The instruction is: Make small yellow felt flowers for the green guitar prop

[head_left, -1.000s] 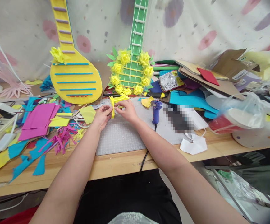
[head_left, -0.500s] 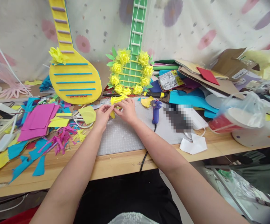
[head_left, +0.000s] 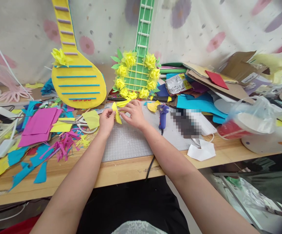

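Observation:
My left hand (head_left: 106,121) pinches a yellow paper strip (head_left: 116,113) between thumb and fingertips, above the grey cutting mat (head_left: 128,143). The strip stands tilted, with its lower end pointing toward me. Close to its right side is my right hand (head_left: 134,114), fingers stretched out and thumb apart; whether a fingertip touches the strip is hard to see. Behind those fingers lies more yellow paper (head_left: 123,103), partly hidden. A blue glue gun (head_left: 164,116) rests on the mat to the right. Left of my hands are scissors (head_left: 81,123) and a yellow paper square (head_left: 91,119).
A yellow lute-shaped craft (head_left: 79,86) and a green one with yellow paper flowers (head_left: 138,78) lean at the back. Magenta sheets (head_left: 40,126) and scraps cover the left. Cardboard (head_left: 218,81), a bagged cup (head_left: 248,123) and a white mask (head_left: 201,150) lie right.
My hands have drawn apart slightly; before, their fingertips met at the yellow paper. The strip has turned more upright in my left hand, and my right fingers have straightened.

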